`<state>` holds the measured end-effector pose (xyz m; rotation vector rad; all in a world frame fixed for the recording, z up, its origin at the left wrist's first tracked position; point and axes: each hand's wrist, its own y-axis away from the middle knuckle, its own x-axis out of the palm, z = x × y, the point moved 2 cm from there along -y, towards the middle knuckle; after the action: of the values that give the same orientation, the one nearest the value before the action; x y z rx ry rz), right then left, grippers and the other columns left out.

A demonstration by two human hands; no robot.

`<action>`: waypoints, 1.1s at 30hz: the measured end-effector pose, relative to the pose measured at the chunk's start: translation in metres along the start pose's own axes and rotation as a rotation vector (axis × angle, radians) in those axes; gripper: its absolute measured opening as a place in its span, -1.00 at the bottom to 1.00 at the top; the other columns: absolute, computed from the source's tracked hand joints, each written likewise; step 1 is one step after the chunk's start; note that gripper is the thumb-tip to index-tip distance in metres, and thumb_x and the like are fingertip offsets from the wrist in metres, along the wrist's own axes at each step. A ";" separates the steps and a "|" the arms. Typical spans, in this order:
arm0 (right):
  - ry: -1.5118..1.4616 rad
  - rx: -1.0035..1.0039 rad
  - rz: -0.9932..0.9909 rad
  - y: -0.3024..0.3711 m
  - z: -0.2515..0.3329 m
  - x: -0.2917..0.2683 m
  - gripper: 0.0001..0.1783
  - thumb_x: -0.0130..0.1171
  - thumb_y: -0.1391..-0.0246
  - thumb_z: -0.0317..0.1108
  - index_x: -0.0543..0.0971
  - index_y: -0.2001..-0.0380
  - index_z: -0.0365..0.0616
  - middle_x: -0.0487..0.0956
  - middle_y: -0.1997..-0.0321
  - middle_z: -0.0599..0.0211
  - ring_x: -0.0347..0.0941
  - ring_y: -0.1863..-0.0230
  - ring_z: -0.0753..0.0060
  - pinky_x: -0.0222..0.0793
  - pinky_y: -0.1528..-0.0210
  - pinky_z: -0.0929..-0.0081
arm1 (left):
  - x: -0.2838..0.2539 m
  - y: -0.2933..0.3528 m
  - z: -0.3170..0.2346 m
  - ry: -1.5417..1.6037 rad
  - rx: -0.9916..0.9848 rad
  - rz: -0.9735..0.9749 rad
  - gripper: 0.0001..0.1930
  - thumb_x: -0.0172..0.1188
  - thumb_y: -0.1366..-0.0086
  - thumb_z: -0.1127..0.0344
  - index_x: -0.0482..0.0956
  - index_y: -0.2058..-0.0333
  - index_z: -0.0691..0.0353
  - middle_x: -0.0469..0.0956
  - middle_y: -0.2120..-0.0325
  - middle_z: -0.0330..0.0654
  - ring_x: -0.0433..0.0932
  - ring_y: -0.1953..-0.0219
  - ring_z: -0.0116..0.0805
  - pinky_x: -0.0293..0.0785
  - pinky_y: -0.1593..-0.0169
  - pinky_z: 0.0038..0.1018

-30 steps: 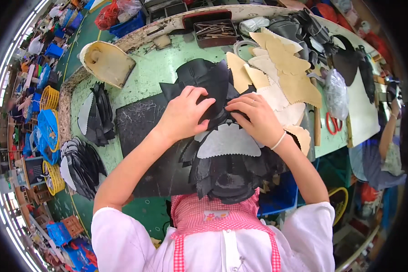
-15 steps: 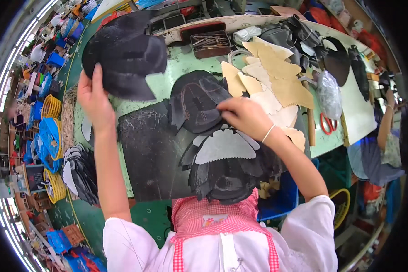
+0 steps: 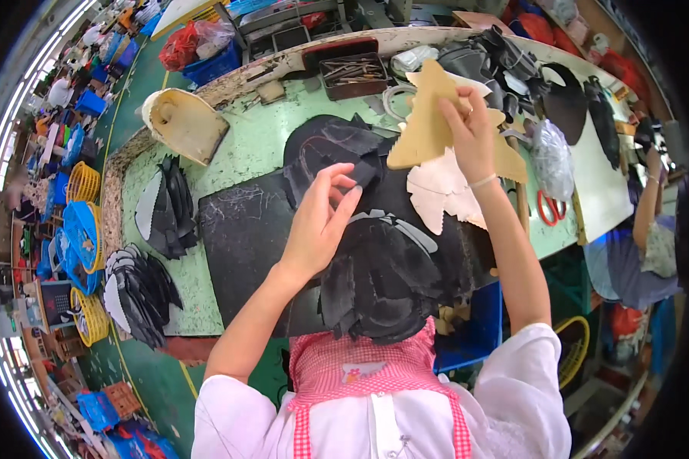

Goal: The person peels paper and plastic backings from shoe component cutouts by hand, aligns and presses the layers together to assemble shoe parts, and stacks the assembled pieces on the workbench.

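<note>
My right hand [image 3: 475,141] pinches a tan sheet piece [image 3: 425,126] with a zigzag edge, lifted over the pile of tan and cream pieces. My left hand [image 3: 321,222] hovers over the black pieces, thumb and fingers apart, and seems to hold nothing. Just beyond its fingertips lies a black shoe-upper-like piece [image 3: 314,145] on the far edge of a black board [image 3: 241,245]. Nearer my apron, a stack of black cut pieces [image 3: 390,283] has a grey strip [image 3: 409,229] showing at its back. White zigzag-edged pieces [image 3: 440,187] lie below the tan sheet.
Two fanned stacks of black pieces [image 3: 168,210] stand at the left, beside a cream scoop-shaped container [image 3: 187,126]. A tool box [image 3: 352,73] sits at the back. Red-handled scissors [image 3: 550,206] and a plastic-wrapped bundle [image 3: 555,161] lie right. Another person's arm [image 3: 651,191] shows far right.
My left hand has come from the upper left to the middle and no longer holds the large black piece. My right hand has left the black piece and lifted a tan one.
</note>
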<state>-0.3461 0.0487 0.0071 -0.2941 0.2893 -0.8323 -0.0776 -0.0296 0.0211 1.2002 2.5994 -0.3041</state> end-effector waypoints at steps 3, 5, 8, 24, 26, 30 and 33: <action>-0.143 0.073 0.019 0.031 0.034 -0.002 -0.79 0.20 -0.30 -0.40 0.41 0.09 -0.12 0.65 0.28 0.36 0.45 0.38 0.76 0.30 0.41 0.71 | 0.013 -0.006 -0.014 0.165 -0.100 0.235 -0.66 -0.05 -0.54 0.13 0.46 -0.07 0.24 0.53 0.14 -0.27 0.46 0.21 -0.52 0.39 0.18 -0.55; -0.206 0.125 0.038 0.047 0.046 -0.004 -0.77 0.21 -0.31 -0.38 0.39 0.10 -0.14 0.65 0.27 0.34 0.46 0.37 0.75 0.33 0.38 0.72 | 0.030 -0.001 -0.018 0.219 -0.010 0.374 -0.69 -0.11 -0.57 0.15 0.51 0.15 0.27 0.54 0.33 -0.31 0.41 0.41 -0.61 0.29 0.39 -0.67; 0.309 -0.146 -0.039 0.055 0.056 -0.015 -0.57 0.31 -0.17 -0.45 0.39 -0.05 -0.17 0.67 0.27 0.33 0.52 0.39 0.58 0.41 0.34 0.63 | 0.035 0.005 -0.027 0.312 -0.024 0.418 -0.69 -0.12 -0.57 0.17 0.50 0.24 0.25 0.52 0.41 -0.31 0.39 0.47 -0.62 0.25 0.44 -0.68; 0.337 -0.013 0.474 0.133 0.114 -0.020 -0.84 0.39 0.09 -0.53 0.68 0.36 -0.21 0.67 0.45 0.31 0.64 0.49 0.46 0.56 0.35 0.58 | 0.047 0.037 -0.054 -0.395 0.271 0.369 -0.85 0.02 -0.42 0.35 0.51 0.23 0.31 0.51 0.40 -0.06 0.56 0.41 -0.05 0.48 0.30 -0.28; 0.366 -0.004 0.434 0.143 0.112 -0.018 -0.84 0.39 0.12 -0.53 0.67 0.38 -0.21 0.66 0.47 0.30 0.64 0.48 0.44 0.55 0.36 0.58 | 0.053 0.040 -0.053 -0.491 0.358 0.296 -0.86 0.12 -0.37 0.34 0.55 0.26 0.30 0.47 0.44 -0.09 0.54 0.43 -0.05 0.48 0.30 -0.28; 0.361 0.018 0.417 0.151 0.112 -0.023 -0.81 0.37 0.14 -0.54 0.67 0.35 -0.18 0.65 0.47 0.30 0.62 0.48 0.47 0.53 0.38 0.57 | 0.057 0.037 -0.047 -0.175 0.329 0.201 -0.72 0.32 -0.28 0.19 0.60 0.50 0.26 0.42 0.52 -0.17 0.48 0.48 -0.25 0.38 0.40 -0.41; 0.266 0.087 0.477 0.155 0.112 -0.025 -0.81 0.37 0.11 -0.54 0.68 0.33 -0.18 0.63 0.47 0.32 0.58 0.48 0.50 0.50 0.37 0.58 | 0.057 0.041 -0.030 0.227 -0.016 0.356 -0.71 0.35 -0.28 0.25 0.59 0.57 0.28 0.41 0.56 -0.25 0.42 0.51 -0.45 0.31 0.40 -0.50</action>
<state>-0.2164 0.1826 0.0573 -0.0252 0.5460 -0.4085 -0.0860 0.0458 0.0281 1.7457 2.4926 -0.0778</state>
